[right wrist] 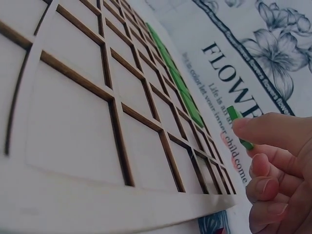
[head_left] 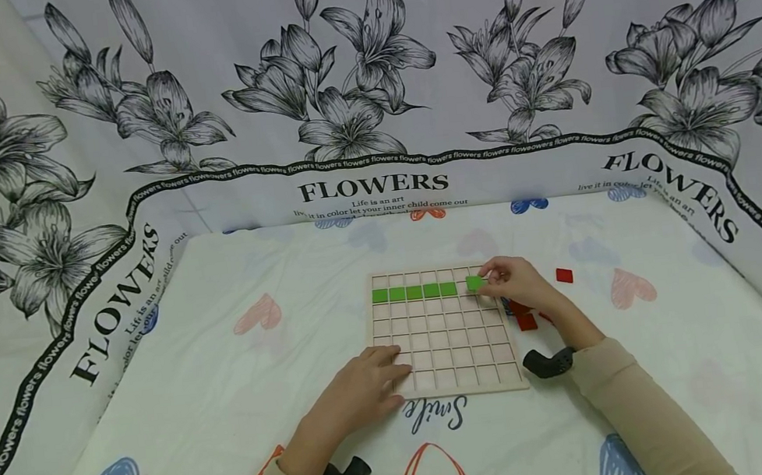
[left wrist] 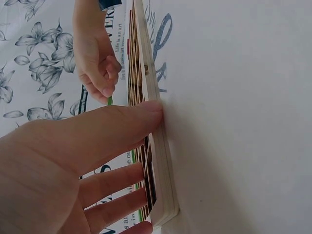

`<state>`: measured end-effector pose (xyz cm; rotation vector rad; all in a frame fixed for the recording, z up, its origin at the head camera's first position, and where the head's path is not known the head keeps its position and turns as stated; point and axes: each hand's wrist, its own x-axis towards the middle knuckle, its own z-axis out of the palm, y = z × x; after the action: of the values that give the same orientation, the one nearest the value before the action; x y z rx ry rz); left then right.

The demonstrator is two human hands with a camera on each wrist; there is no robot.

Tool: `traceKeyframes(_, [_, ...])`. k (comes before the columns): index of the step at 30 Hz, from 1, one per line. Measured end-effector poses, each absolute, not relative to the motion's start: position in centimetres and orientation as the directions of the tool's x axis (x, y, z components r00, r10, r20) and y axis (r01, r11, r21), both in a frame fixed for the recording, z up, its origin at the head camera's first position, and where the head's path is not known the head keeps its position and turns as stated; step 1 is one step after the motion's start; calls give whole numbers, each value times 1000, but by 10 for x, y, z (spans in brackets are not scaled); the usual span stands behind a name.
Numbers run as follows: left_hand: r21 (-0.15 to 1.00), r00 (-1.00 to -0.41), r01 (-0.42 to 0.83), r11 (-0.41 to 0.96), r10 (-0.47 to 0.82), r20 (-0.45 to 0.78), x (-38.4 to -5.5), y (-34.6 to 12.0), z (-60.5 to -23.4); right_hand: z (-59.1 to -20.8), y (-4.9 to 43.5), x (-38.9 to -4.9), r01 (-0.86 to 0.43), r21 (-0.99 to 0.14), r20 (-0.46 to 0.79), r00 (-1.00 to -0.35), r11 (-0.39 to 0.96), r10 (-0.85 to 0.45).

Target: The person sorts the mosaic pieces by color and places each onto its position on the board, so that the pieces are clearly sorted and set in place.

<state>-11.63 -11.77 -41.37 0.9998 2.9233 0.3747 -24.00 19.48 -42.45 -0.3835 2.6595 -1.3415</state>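
Observation:
A square wooden grid board point(head_left: 445, 340) lies on the table, divided into small compartments. Several green square tiles point(head_left: 414, 292) fill a row near its far edge, from the left side toward the right. Between thumb and finger, my right hand point(head_left: 519, 283) pinches one more green tile point(right wrist: 240, 127), held just above the far right part of the board. My left hand point(head_left: 363, 388) rests at the board's near left corner, its fingers spread over the compartments and its thumb point(left wrist: 146, 117) on the near edge.
Red tiles point(head_left: 526, 322) lie in a small group right of the board, partly hidden by the right arm. A single red tile point(head_left: 564, 275) sits farther right. The white tablecloth point(head_left: 190, 416) has printed hearts, and a flower-printed curtain point(head_left: 367, 114) hangs behind.

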Motion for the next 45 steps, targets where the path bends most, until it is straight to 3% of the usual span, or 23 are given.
traceKeyframes(45, [237,-788,608,758,614,58,-116,-119,-413,-435,179,-254,-154,-752,-33,-962,641,-270])
